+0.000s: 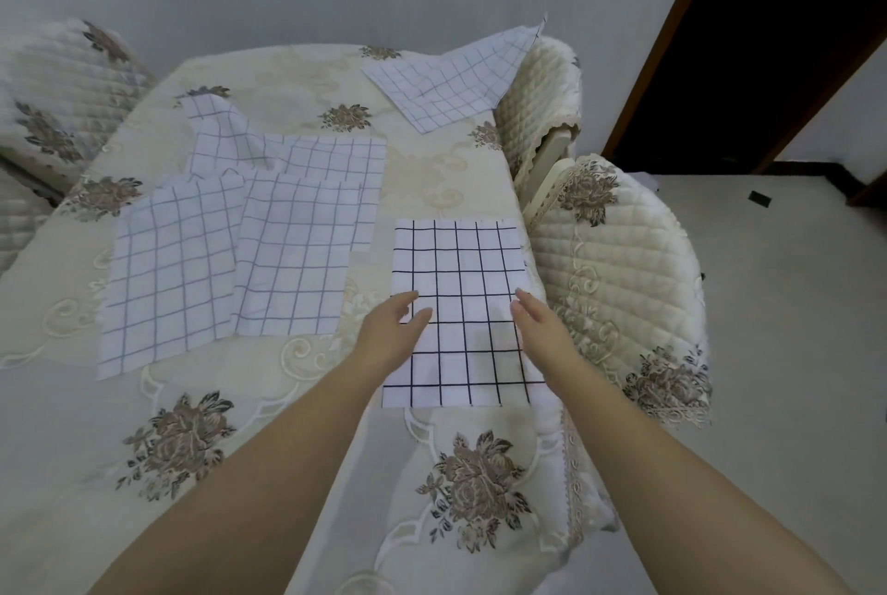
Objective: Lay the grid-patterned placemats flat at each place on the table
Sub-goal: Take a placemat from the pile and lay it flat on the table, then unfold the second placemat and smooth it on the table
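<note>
In the head view, the dark-lined placemat (458, 258) lies flat at the near right edge of the desk (432, 172). The left hand (391, 330) and right hand (540, 328) reach over its two sides with fingers straight, each grip released. Several paler placemats (293, 258) overlap to the left. Another placemat (446, 85) lies at the far right corner, its edge riding up a quilted chair (537, 114).

The table (432, 181) wore a cream cloth (72, 426) with brown flowers. Near its right edge a dark-lined mat (456, 258) lay flat. To the left lay a left mat (168, 277) and a middle mat (297, 258), side by side and overlapping a little. Both lay over a rumpled mat (312, 157) behind. At the far right corner a far mat (446, 85) lay askew, one corner sticking up past the edge
</note>
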A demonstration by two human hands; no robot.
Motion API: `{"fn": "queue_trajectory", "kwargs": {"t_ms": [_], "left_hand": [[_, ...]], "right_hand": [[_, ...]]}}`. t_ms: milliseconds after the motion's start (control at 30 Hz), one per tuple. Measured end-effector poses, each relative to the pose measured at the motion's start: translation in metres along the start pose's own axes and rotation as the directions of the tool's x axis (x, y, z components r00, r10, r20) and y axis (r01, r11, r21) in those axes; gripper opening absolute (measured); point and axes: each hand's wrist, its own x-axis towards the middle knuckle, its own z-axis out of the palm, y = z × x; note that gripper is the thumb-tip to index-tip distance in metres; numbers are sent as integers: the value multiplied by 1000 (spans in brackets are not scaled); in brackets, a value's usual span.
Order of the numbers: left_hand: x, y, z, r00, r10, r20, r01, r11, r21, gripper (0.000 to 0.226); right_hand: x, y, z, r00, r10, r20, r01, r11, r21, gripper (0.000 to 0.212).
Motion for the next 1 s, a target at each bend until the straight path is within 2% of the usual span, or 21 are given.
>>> {"fn": "queue_trajectory", "kwargs": {"t_ms": [33, 100, 200, 267, 433, 633, 833, 1000], "left_hand": [[-8, 3, -3, 1000, -15, -23, 13, 996, -88, 43], [-23, 5, -9, 996, -47, -73, 26, 963, -268, 31], [-46, 9, -19, 983, -124, -133, 32, 839, -544, 19], [-57, 9, -27, 972, -164, -167, 21, 772, -636, 18], [-78, -1, -55, 946, -206, -251, -33, 708, -705, 17], [-100, -27, -87, 904, -271, -329, -61, 682, -729, 19], [-132, -61, -127, 809, -386, -443, -99, 653, -751, 18], [-175, -93, -163, 694, -497, -520, -162, 597, -786, 18]], "right_hand": [[-6, -4, 0, 999, 49, -10, -46, 983, 179, 38], [-19, -12, 1, 994, 108, -18, -92, 913, 397, 26], [-40, -22, 8, 992, 119, -40, -79, 839, 538, 19], [-52, -27, 14, 993, 107, -44, -63, 821, 567, 17], [-72, -38, 31, 998, 51, -23, -31, 846, 533, 19], [-85, -54, 72, 997, -47, 54, 21, 910, 413, 23], [-103, -74, 143, 959, -113, 258, 30, 951, 307, 24], [-126, -81, 209, 874, -148, 463, 47, 973, 224, 24]]}}
